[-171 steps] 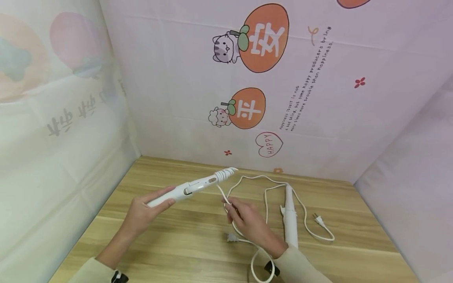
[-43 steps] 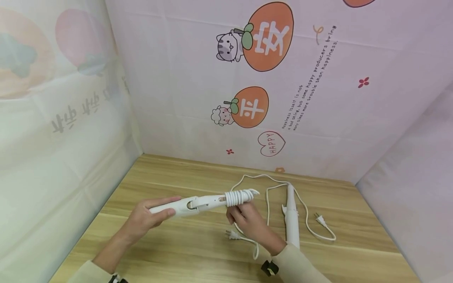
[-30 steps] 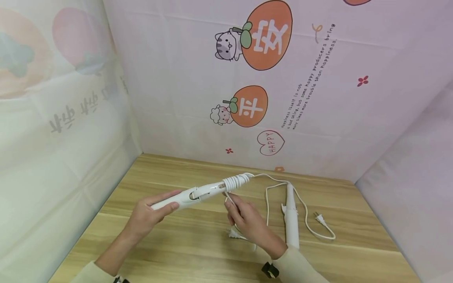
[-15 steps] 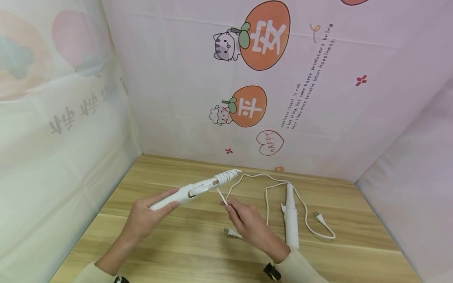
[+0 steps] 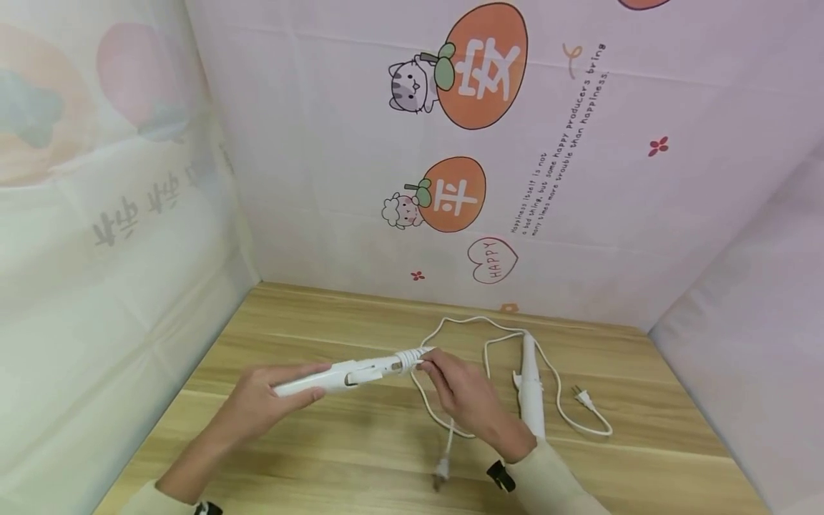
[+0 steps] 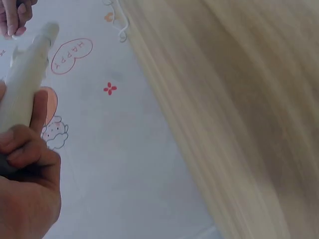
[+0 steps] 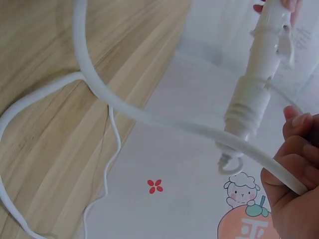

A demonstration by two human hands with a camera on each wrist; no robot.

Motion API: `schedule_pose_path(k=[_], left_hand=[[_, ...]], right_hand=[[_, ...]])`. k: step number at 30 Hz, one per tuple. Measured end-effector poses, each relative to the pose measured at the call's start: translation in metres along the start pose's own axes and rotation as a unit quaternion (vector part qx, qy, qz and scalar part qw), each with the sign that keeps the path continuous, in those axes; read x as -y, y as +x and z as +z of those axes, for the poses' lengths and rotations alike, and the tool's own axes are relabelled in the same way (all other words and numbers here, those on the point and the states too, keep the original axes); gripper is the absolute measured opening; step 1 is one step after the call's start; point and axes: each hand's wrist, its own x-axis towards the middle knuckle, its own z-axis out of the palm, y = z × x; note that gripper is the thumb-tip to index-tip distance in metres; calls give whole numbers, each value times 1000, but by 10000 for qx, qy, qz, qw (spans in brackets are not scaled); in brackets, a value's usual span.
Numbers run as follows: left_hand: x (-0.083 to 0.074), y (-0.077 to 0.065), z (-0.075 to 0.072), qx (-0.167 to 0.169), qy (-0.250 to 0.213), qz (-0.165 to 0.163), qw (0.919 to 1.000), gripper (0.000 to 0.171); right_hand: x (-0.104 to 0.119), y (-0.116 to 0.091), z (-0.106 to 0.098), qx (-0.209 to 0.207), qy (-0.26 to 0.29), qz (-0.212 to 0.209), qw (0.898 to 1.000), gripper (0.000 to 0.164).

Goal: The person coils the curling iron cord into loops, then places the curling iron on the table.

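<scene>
My left hand (image 5: 257, 397) grips a white curling iron (image 5: 335, 379) by one end and holds it above the table, nearly level. Several turns of its white cord (image 5: 407, 360) wrap the other end. Right at these turns, my right hand (image 5: 466, 397) pinches the cord with thumb and fingers. In the right wrist view, a stretch of loose cord (image 7: 199, 130) crosses the palm, and the wound handle (image 7: 243, 112) is beside the fingers. The cord's plug (image 5: 441, 468) dangles below my right hand. In the left wrist view, fingers of my left hand (image 6: 30, 164) curl round the iron.
A second white curling iron (image 5: 531, 400) lies on the wooden table (image 5: 309, 458) at the right, partly behind my right forearm. Its cord loops across the back, and a plug (image 5: 584, 398) lies to its right. Printed cloth walls (image 5: 322, 143) stand behind and at both sides.
Over these seconds the cord has gained turns round the handle. My right hand has circled the handle with the cord, now close against it. The free cord is shorter and its plug has shifted nearer me.
</scene>
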Motion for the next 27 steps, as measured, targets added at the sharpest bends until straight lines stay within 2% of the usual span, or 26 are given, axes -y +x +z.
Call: schedule_pose_path(k=[2, 8, 12, 16, 19, 22, 27], left_hand=[[-1, 0, -4, 327, -24, 91, 9994, 36], [-3, 2, -18, 1206, -165, 242, 9923, 35], [0, 2, -25, 1594, -347, 371, 9859, 34], [5, 1, -29, 1861, -662, 406, 9795, 34], [8, 0, -29, 2017, -920, 318, 9746, 34], [10, 0, -28, 2066, -1132, 279, 9714, 34], [15, 0, -24, 1924, -1695, 351, 9659, 35]], right_hand=[[-3, 1, 1, -79, -182, -245, 9995, 5], [-9, 5, 3, -68, -682, -952, 9931, 34], [-9, 9, 2, 97, -590, -1110, 9920, 39], [-14, 10, 0, 406, -235, -1194, 9917, 33], [-18, 11, -1, 755, 230, -1114, 9906, 19], [-22, 11, -2, 1128, 745, -814, 9875, 9], [-20, 12, -1, 1431, 1430, -85, 9793, 13]])
